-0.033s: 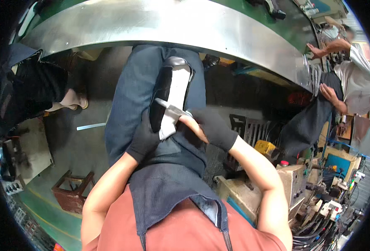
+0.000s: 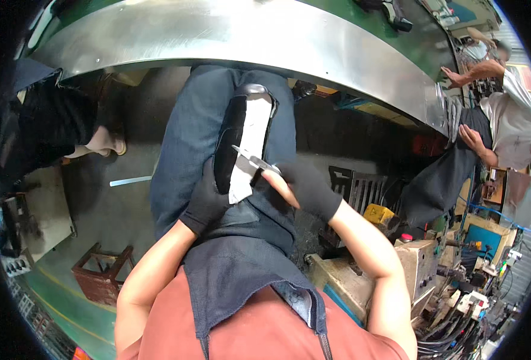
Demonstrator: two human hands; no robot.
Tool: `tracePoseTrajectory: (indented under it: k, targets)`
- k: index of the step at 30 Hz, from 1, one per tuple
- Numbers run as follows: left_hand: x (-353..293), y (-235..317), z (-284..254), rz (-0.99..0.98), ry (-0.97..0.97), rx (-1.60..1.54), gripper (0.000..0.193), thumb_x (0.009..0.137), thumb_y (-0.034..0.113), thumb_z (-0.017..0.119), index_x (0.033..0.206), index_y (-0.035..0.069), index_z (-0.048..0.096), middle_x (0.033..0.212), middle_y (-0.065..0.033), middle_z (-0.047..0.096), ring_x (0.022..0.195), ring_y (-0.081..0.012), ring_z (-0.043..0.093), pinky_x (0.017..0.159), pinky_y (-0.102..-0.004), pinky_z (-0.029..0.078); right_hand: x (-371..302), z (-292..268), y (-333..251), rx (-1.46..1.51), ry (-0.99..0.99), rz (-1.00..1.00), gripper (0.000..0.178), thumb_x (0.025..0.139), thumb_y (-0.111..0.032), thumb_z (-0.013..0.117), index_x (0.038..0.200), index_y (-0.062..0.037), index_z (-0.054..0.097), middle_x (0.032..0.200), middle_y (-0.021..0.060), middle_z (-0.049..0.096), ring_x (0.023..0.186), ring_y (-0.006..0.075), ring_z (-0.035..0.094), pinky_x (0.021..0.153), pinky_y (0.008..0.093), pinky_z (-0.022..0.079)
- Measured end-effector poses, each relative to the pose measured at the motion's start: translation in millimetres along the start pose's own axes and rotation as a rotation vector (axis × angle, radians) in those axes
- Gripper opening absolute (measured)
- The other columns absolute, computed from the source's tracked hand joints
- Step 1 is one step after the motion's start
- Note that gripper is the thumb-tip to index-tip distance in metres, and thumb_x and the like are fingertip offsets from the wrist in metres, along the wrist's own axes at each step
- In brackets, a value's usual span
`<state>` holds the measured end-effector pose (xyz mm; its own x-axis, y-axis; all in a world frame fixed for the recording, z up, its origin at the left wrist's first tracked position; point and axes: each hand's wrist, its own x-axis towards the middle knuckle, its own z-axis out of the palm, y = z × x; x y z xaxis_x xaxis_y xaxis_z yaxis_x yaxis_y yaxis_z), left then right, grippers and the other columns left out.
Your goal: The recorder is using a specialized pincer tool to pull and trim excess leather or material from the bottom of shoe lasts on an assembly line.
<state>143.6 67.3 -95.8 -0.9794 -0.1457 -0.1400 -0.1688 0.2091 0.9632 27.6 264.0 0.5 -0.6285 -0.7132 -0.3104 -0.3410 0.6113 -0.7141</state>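
A black shoe (image 2: 230, 140) lies lengthwise on my lap, its shiny toe pointing away from me. Along its upward face runs a white strip (image 2: 255, 127), which hangs loose at the near end. My left hand (image 2: 205, 201), in a black glove, grips the shoe's near left side; its fingers are partly hidden. In my right hand (image 2: 304, 187), also gloved in black with the thumb bare, is a pair of metal scissors (image 2: 251, 159). The blades reach leftward across the white strip. The fingers of this hand are mostly hidden behind the glove's back.
A metal-edged bench (image 2: 229, 33) with a green top crosses in front of my knees. At left are a wooden stool (image 2: 100, 273) and a seated person's legs. Machinery (image 2: 418, 264) and a yellow box (image 2: 379, 213) stand at right, with another person (image 2: 505, 114) beyond.
The scissors have turned slightly in my right hand and now show a narrower, pointed outline over the white strip. The shoe and my left hand have hardly moved.
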Motion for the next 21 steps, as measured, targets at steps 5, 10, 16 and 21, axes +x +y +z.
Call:
tracePoseTrajectory:
  k: [5, 10, 16, 21]
  targets:
    - [-8.4, 33.8, -34.7, 0.012, -0.068, 0.208, 0.094, 0.071, 0.035, 0.085, 0.14, -0.003, 0.034, 0.127, -0.0223, 0.055, 0.12, -0.0312, 0.054, 0.099, -0.0365, 0.043, -8.2, 21.4, 17.9, 0.012, 0.065, -0.057, 0.037, 0.097, -0.036, 0.053, 0.091, -0.0002, 0.062, 0.08, 0.0229, 0.062, 0.072, 0.0385, 0.059, 0.063, 0.0405, 0.045]
    - [2.8, 127.7, -151.5, -0.04, -0.051, 0.242, 0.062, 0.071, 0.012, 0.082, 0.125, -0.002, 0.054, 0.114, -0.0165, 0.065, 0.098, -0.0219, 0.067, 0.089, -0.0369, 0.052, -41.4, -10.8, 19.6, 0.15, -0.042, 0.064, 0.031, 0.097, -0.03, 0.055, 0.088, -0.0009, 0.062, 0.076, 0.0199, 0.062, 0.067, 0.0348, 0.058, 0.063, 0.04, 0.044]
    - [40.0, 54.5, -35.1, 0.034, 0.163, 0.059, 0.083, 0.075, 0.021, 0.077, 0.142, -0.002, 0.035, 0.143, -0.0216, 0.043, 0.135, -0.0305, 0.039, 0.114, -0.0389, 0.027, -44.9, -10.4, -5.2, 0.316, -0.119, 0.18, 0.035, 0.098, -0.031, 0.053, 0.087, 0.0009, 0.061, 0.072, 0.0158, 0.062, 0.065, 0.0257, 0.059, 0.063, 0.0384, 0.045]
    - [1.6, -0.3, -5.2, 0.067, 0.039, 0.149, 0.091, 0.083, 0.029, 0.071, 0.147, -0.009, 0.019, 0.144, -0.0299, 0.038, 0.136, -0.0342, 0.039, 0.111, -0.0379, 0.032, -23.5, -27.1, 8.7, 0.234, -0.227, 0.116, 0.037, 0.099, -0.033, 0.051, 0.085, 0.0009, 0.06, 0.067, 0.0073, 0.055, 0.064, 0.0137, 0.05, 0.061, 0.0297, 0.043]
